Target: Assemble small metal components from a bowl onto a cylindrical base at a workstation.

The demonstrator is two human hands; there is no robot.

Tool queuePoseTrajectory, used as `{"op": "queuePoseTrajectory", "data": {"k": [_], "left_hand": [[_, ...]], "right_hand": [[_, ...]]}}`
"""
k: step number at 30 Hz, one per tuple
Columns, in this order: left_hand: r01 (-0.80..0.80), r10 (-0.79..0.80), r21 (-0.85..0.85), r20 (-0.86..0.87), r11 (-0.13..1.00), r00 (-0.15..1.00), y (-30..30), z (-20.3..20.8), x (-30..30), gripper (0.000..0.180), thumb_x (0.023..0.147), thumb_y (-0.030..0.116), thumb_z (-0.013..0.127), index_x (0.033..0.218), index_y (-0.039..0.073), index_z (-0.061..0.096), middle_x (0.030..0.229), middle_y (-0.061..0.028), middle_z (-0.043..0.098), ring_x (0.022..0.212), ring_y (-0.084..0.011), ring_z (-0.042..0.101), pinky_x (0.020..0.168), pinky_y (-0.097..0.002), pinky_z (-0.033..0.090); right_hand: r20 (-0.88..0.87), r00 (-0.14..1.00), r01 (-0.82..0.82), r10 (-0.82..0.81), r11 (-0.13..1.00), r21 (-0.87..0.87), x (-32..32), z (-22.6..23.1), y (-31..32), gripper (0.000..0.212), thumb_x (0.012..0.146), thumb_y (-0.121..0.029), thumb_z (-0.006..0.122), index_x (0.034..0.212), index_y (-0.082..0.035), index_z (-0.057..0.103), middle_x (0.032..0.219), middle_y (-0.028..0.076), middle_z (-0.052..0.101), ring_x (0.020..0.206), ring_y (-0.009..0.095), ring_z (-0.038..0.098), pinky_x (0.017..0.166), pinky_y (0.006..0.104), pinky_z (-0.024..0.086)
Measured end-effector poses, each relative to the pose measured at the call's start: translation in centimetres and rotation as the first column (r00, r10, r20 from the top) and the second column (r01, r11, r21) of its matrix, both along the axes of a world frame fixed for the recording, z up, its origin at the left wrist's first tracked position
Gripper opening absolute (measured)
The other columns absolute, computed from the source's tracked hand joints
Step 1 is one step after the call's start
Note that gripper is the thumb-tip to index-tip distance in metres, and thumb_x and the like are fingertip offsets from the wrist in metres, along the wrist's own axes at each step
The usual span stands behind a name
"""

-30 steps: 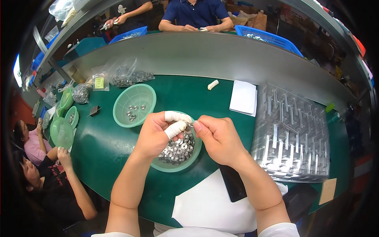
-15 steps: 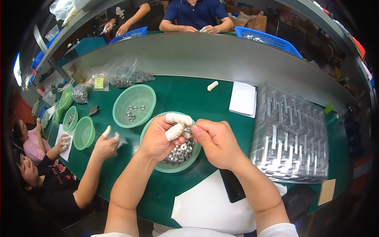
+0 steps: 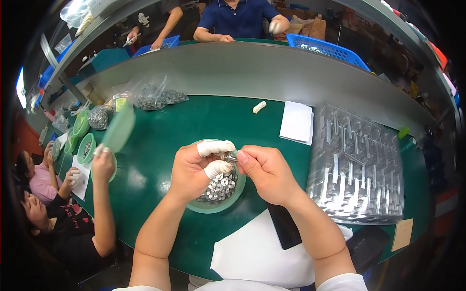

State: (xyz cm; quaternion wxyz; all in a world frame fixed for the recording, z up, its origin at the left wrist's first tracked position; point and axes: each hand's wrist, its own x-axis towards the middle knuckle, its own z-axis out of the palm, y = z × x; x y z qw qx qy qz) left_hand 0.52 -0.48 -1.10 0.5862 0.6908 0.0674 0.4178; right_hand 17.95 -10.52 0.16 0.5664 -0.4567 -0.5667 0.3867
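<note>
My left hand, thumb and forefinger wrapped in white finger covers, pinches a small silver round metal part. My right hand is closed, its thumb and forefinger at a short thin metal piece that reaches to the round part; most of that piece is hidden by the fingers. Both hands are above a light green bowl, near its upper rim. Inside the bowl lie many silver disc-shaped metal parts with holes.
Clear plastic trays are stacked at right, beside white paper. A loose white finger cover lies farther back. Near me are a white sheet and a black flat device. At left, a co-worker's hand holds a blurred green bowl.
The co-worker at left has taken the green bowl from beside mine and lifted it leftward, tilted. My left fingers have spread slightly around the part; my hands stay in place.
</note>
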Motion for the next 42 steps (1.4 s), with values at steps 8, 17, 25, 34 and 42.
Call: {"op": "queuePoseTrajectory", "data": {"k": [8,17,25,34,42], "left_hand": [[-0.022,0.044,-0.206,0.100,0.978,0.994,-1.0,-1.7,0.9,0.035,0.088,-0.003,0.075,0.122,-0.001,0.070,0.102,-0.0057,0.066,0.092,-0.0129,0.063,0.081,-0.0256,0.052],[-0.042,0.042,0.002,0.053,0.999,0.998,-0.4,0.1,0.4,0.033,0.086,0.001,0.078,0.118,-0.001,0.071,0.100,-0.0055,0.068,0.090,-0.0127,0.065,0.076,-0.0269,0.053],[-0.089,0.348,0.835,-0.127,0.542,0.929,1.3,2.0,-0.7,0.031,0.080,0.018,0.080,0.104,0.002,0.069,0.087,-0.0112,0.068,0.073,-0.0284,0.062,0.063,-0.0354,0.050],[-0.127,0.340,0.755,-0.133,0.643,0.931,0.8,1.2,0.0,0.028,0.090,0.027,0.072,0.094,0.000,0.063,0.075,-0.0114,0.057,0.065,-0.0293,0.052,0.059,-0.0385,0.043],[-0.077,0.269,0.620,-0.222,0.781,0.937,0.3,1.4,-0.2,0.044,0.098,0.042,0.062,0.084,0.001,0.057,0.069,-0.0124,0.049,0.061,-0.0309,0.049,0.056,-0.0392,0.039]], "right_hand": [[0.122,0.982,0.130,-0.145,0.984,0.124,-1.2,0.2,-0.2,0.038,0.110,-0.025,0.048,0.080,-0.002,0.055,0.067,-0.001,0.048,0.061,0.009,0.040,0.056,0.0266,0.037],[-0.192,0.974,-0.147,0.120,0.979,-0.138,0.3,0.2,0.0,0.040,0.110,-0.027,0.048,0.079,-0.005,0.056,0.065,-0.005,0.044,0.058,0.005,0.033,0.051,0.0253,0.029],[0.035,0.989,-0.134,0.144,0.970,-0.202,0.8,0.9,-0.3,0.038,0.109,-0.024,0.049,0.076,-0.005,0.056,0.065,-0.007,0.043,0.058,0.004,0.033,0.052,0.0242,0.028],[0.176,0.984,-0.005,0.017,0.998,-0.066,0.3,0.9,-0.5,0.037,0.107,-0.022,0.051,0.077,-0.002,0.057,0.063,0.001,0.050,0.057,0.010,0.041,0.055,0.0292,0.038],[0.362,0.929,0.046,-0.074,0.995,0.084,0.0,0.4,-0.3,0.032,0.105,-0.016,0.053,0.079,0.002,0.056,0.062,0.014,0.055,0.053,0.025,0.048,0.055,0.0341,0.043]]}}
